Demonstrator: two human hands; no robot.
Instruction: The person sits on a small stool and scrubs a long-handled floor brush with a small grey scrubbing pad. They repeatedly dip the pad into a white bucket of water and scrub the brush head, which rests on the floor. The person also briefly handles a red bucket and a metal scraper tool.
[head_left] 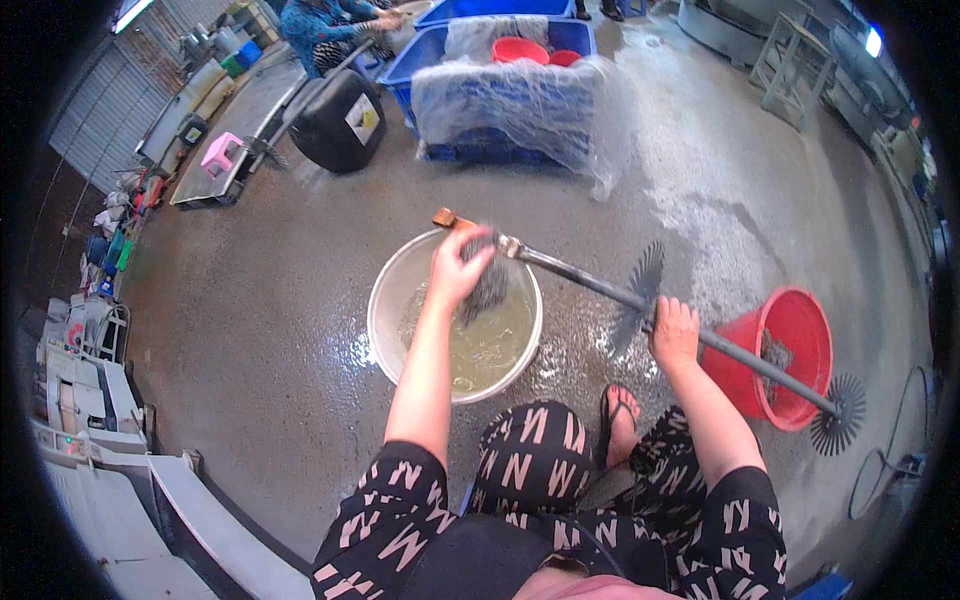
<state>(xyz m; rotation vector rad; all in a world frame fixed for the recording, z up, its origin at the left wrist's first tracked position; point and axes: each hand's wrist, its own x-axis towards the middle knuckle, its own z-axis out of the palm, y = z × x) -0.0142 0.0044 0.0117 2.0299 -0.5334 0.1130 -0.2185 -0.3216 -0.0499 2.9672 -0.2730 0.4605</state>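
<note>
Slanting from upper left to lower right, a long dark metal rod [588, 282] lies across both my hands. Toward its orange-brown left end, my left hand [458, 266] is closed on the rod, its fingertips partly blurred. A dark grey bristly piece [485, 291] hangs beside those fingers, over a round white basin [374, 322] of cloudy water. My right hand [675, 331] wraps the rod farther right, beside a dark finned disc [648, 272]. Another finned disc [838, 414] sits at the rod's right end. Below the rod's right half stands a red bucket [797, 318] with greyish material inside.
Blue crates [500, 125] draped with pale netting [545, 95] stand ahead. Left of them are a black jerrycan [338, 120], a pink stool [220, 155] and a co-worker [320, 35]. White machinery [215, 515] borders the lower left. The concrete floor [270, 290] is wet.
</note>
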